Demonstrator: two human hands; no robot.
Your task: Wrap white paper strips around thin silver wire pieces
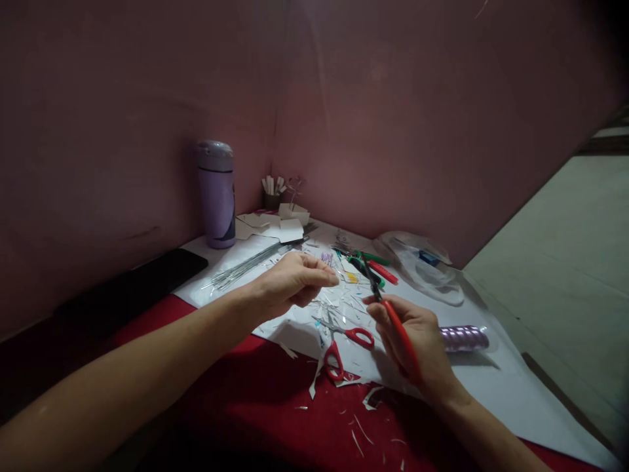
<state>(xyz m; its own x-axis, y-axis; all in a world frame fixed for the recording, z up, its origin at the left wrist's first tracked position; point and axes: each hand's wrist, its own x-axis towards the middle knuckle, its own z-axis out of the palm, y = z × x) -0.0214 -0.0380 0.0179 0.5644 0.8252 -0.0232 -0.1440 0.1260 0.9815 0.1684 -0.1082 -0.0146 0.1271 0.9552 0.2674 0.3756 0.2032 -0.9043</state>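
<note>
A purple bottle [216, 206] with a grey lid stands upright near the pink wall [147, 98]. Beside it lies a long black object [164, 272], its details lost in shadow. In the far corner, a small dark cup [272, 201] holds white sticks [273, 185]. A clear plastic bag [437, 286] lies crumpled at the right, near the pale wall [565, 262].

the pliers [392, 316] are red-handled and dark-jawed, the scissors [350, 333] red-looped. the bottle [216, 203] is lilac, its lid [215, 155] grey; the roll [464, 338] is purple, banded with pale glints. the paper [511, 396] is white, the cloth [236, 406] deep red, the wall [417, 144] dusky pink.
</note>
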